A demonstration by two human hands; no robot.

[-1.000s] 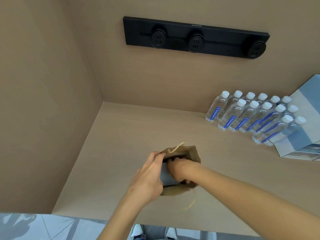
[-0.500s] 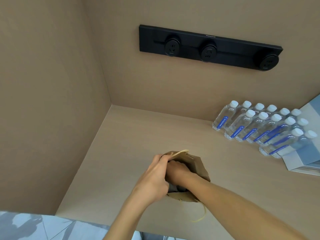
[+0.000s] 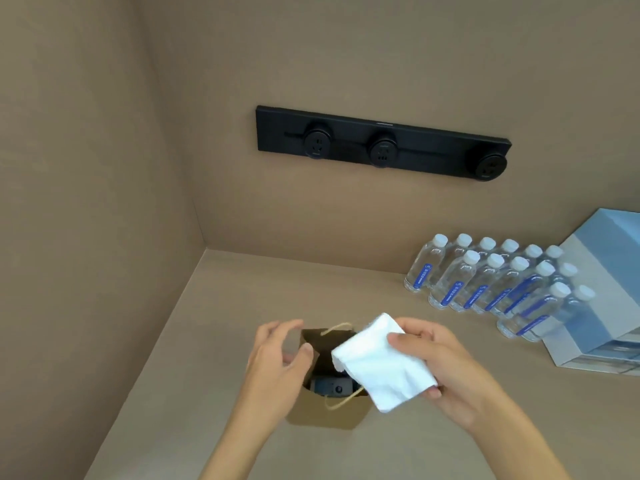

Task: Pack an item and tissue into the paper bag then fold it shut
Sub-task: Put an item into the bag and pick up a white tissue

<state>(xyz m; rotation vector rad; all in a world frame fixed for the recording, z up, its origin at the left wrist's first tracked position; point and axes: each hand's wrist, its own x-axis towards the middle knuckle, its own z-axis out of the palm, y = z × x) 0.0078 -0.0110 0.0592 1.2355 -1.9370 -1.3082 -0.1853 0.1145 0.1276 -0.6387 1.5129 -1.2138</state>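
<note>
A small brown paper bag [image 3: 329, 412] with rope handles stands open on the beige counter. A dark grey item [image 3: 332, 388] lies at its bottom. My right hand [image 3: 446, 368] grips a folded white tissue [image 3: 381, 365] just above the bag's right side. My left hand [image 3: 277, 358] is at the bag's left rim with fingers spread and the thumb on the rim edge, holding nothing.
Several water bottles [image 3: 485, 282] with blue labels stand at the right rear, next to a blue and white box [image 3: 602, 299]. A black socket strip [image 3: 381, 143] is on the back wall. A side wall [image 3: 86, 237] closes the left.
My right hand has come out of the bag and now holds the white tissue over it. The left hand has released its grip and opened. The dark item now lies inside the bag.
</note>
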